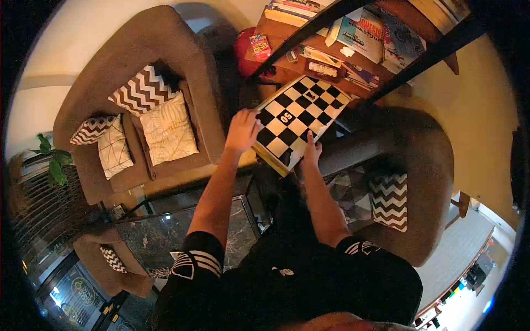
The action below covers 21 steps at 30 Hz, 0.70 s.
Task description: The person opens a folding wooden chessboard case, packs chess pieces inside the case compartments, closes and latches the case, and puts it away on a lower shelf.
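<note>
A flat chessboard box [298, 113], with black and cream squares and a "50" printed on its top, is held out in front of me. My left hand [243, 131] is closed on its left edge. Near the corner closest to me, my right hand [311, 152] grips the other side, thumb on the top face. The board's yellowish side edge shows along the left and front. Its top is worn at the near corner. The fingers beneath the box are hidden.
Beyond the box stands a wooden shelf [276, 30] with books [361, 36] and a small red card box [260, 47]. Dark slanting bars [309, 30] cross in front. Brown sofas [182, 49] with patterned cushions [168, 129] flank me; a dark marble table [182, 234] is lower left.
</note>
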### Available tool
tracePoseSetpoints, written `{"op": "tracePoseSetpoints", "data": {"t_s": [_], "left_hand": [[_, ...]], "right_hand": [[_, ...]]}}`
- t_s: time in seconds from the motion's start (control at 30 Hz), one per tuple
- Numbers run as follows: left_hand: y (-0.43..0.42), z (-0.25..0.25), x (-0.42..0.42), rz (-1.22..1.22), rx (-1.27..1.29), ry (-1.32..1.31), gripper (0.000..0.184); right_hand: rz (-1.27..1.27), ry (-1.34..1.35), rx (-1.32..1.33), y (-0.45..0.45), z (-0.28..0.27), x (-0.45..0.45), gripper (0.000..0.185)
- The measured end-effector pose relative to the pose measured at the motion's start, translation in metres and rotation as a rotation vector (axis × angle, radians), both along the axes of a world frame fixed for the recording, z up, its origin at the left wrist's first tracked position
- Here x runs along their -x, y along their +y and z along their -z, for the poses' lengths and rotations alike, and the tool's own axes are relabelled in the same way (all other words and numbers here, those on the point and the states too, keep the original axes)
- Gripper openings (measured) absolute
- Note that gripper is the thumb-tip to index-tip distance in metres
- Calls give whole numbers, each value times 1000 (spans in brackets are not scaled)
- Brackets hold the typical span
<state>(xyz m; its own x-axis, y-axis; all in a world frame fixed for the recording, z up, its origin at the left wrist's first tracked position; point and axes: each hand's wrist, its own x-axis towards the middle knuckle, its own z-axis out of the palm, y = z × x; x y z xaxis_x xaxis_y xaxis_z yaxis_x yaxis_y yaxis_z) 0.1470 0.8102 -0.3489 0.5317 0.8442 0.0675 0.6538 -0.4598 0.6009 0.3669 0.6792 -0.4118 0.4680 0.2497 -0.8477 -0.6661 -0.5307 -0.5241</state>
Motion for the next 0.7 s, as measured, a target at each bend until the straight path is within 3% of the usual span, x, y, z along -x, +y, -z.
{"op": "tracePoseSetpoints", "data": {"t_s": [0.07, 0.13, 0.17, 0.23, 0.27, 0.47, 0.53, 0.57, 0.6, 0.7], "left_hand": [[7, 6, 23, 26, -11, 40, 33], [2, 11, 45, 74, 63, 294, 35], [4, 13, 49, 89, 109, 389, 39], [0, 18, 44, 85, 34, 401, 38], [0, 21, 43, 78, -42, 416, 37], [-3, 4, 46, 96, 111, 322, 49], [-6, -1, 61, 118, 166, 327, 52], [-7, -4, 69, 152, 198, 346, 50], [-9, 1, 79, 181, 215, 354, 49], [-20, -25, 86, 137, 283, 298, 43]], "right_hand": [[38, 7, -65, 8, 18, 1, 118], [85, -14, 31, 13, 27, 10, 114], [87, -38, -55, 15, 42, 10, 101], [121, -78, -86, 27, 36, 12, 82], [117, -70, -75, 35, 34, 14, 82], [249, 57, -107, 63, 53, 6, 84], [276, 59, 78, 73, 70, 2, 87], [363, 86, -123, 77, 78, 4, 88], [346, -10, -100, 76, 132, 3, 81], [484, 102, -166, 112, 84, 9, 67]]}}
